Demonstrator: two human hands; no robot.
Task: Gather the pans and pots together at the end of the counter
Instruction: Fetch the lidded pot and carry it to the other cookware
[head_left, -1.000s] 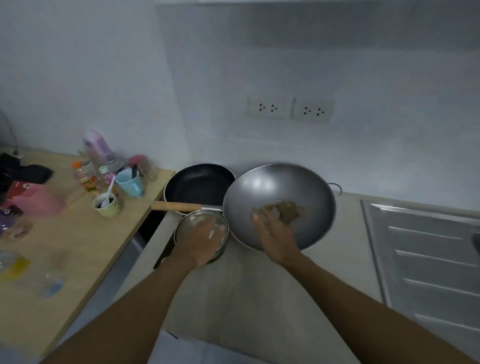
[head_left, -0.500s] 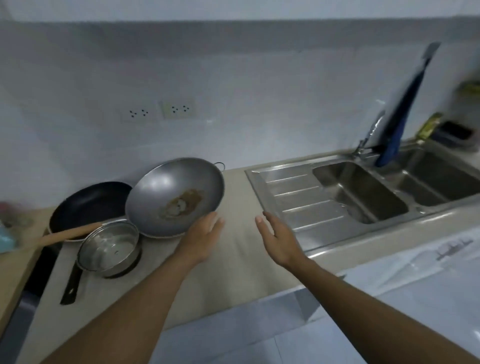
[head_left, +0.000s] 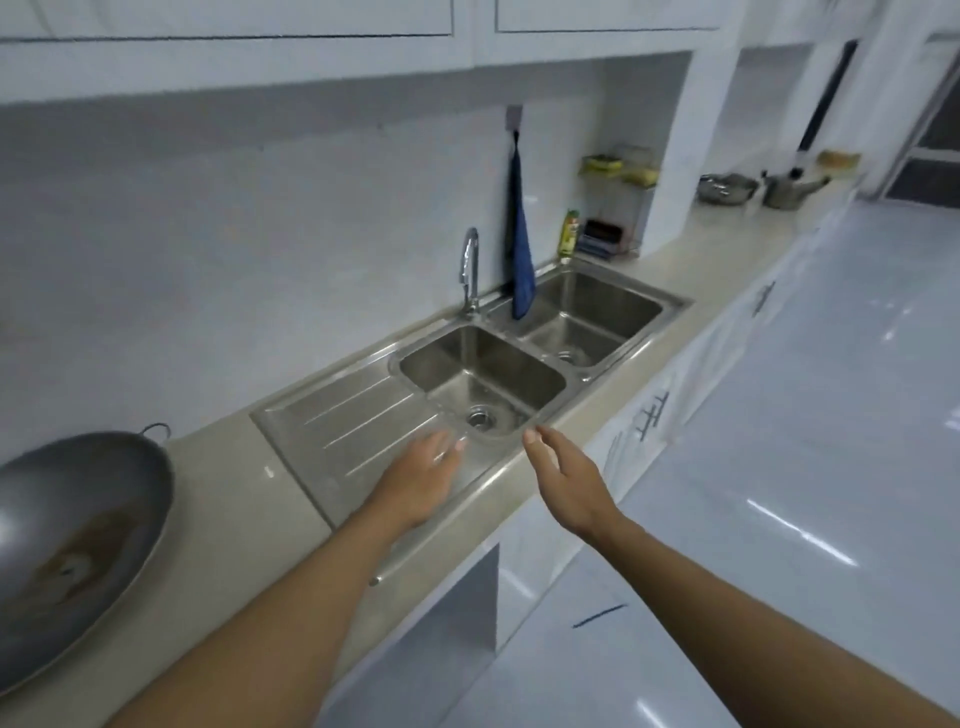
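Note:
A large grey wok (head_left: 72, 540) with a brown stain inside rests on the beige counter (head_left: 228, 499) at the far left, partly cut off by the frame edge. Far off at the counter's other end sit a shallow metal pan (head_left: 725, 188) and a small metal pot (head_left: 785, 190) with a long handle. My left hand (head_left: 421, 480) hovers open over the sink's draining board, holding nothing. My right hand (head_left: 569, 480) is open too, fingers apart, above the counter's front edge beside the sink.
A steel double sink (head_left: 519, 358) with a draining board fills the middle of the counter, a tap (head_left: 470, 270) behind it. A blue cloth (head_left: 521, 244) hangs on the wall. A green bottle (head_left: 570, 235) and a wire rack (head_left: 618, 208) stand near the wall corner.
The view has swung right, away from the black pan and small saucepan, which have left the frame. Both hands let go and now hang open over the sink area.

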